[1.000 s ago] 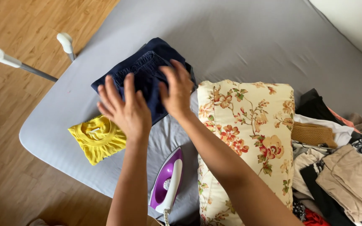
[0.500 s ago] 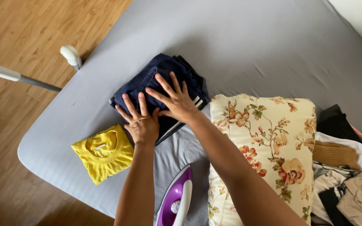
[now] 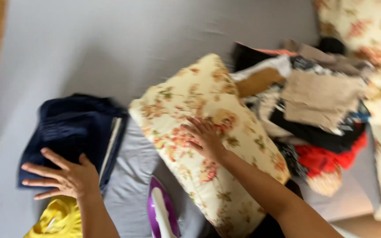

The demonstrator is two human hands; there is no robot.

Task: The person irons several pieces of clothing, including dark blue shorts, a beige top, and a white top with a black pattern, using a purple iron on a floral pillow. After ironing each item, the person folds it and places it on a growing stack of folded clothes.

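Hands lay apart on the grey bed (image 3: 155, 48), each flat on a different thing. The left hand (image 3: 65, 178) was open, fingers spread and pointing left, palm down on the near edge of the folded navy garment (image 3: 73, 130), which lay at the left of the scene, just beyond that hand. The right hand (image 3: 206, 137) was also open and gripped nothing; its fingertips rested on the floral pillow (image 3: 208, 145), whose long axis ran from far-left to near-right. A pile of mixed clothes (image 3: 314, 105) sat to the right of and beyond the pillow, so the right hand was plainly the nearer one to it. Between the two forearms stood a purple and white iron (image 3: 162, 213), and a yellow garment (image 3: 60, 220) lay just near of the left hand.
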